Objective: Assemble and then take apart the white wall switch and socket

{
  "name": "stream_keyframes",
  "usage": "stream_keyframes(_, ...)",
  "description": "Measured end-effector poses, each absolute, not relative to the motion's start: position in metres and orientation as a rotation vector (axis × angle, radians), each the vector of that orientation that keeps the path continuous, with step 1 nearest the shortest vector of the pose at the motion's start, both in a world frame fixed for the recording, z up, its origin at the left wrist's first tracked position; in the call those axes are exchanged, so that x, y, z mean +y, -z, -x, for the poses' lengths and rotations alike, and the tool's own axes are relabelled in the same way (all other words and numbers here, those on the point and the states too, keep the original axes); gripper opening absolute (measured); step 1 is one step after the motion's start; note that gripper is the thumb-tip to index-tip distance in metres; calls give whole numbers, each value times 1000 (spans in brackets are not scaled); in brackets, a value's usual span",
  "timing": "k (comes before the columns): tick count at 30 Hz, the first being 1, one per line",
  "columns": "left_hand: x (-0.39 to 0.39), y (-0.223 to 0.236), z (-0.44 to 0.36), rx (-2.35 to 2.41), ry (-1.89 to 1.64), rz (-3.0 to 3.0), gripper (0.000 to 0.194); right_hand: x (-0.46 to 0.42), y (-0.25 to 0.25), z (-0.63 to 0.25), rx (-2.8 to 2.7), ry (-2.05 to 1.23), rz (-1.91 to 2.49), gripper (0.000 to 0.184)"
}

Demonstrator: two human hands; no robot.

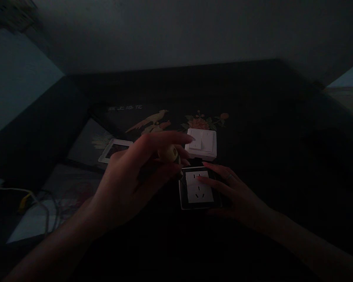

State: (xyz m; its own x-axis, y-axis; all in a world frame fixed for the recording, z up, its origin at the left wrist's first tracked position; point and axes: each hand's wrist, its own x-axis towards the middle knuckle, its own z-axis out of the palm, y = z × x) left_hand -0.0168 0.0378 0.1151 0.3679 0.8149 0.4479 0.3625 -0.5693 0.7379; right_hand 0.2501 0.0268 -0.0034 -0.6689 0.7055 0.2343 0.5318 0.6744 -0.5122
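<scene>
On the desk [261,149], the power socket [199,187] lies on the near side of the light switch [201,141]. Beyond the switch is a flower picture [197,123], with a bird picture [153,119] to its left. The open frame [107,150] lies left of both fittings; a cable [42,201] runs at the near left.

Dark tabletop [253,117] | printed bird [153,118] left of reddish flower [197,123] | white cable [42,201], yellow tag [24,202] | grey wall [164,35]

pale-handled tool [168,154] beside black-bordered white socket [199,194]
</scene>
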Motion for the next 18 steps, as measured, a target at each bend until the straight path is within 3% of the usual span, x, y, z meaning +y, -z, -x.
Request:
stream_keyframes(5,39,-131,28,880,-857,-2323,42,27,2,-250,-2474,-560,955,77)
stream_keyframes(10,45,-134,30,856,-837,-2319,47,27,0,-251,-2487,-546,951,75)
stream_keyframes(18,37,-132,19,879,-986,-2365,30,29,-2,-251,-2496,-534,924,74)
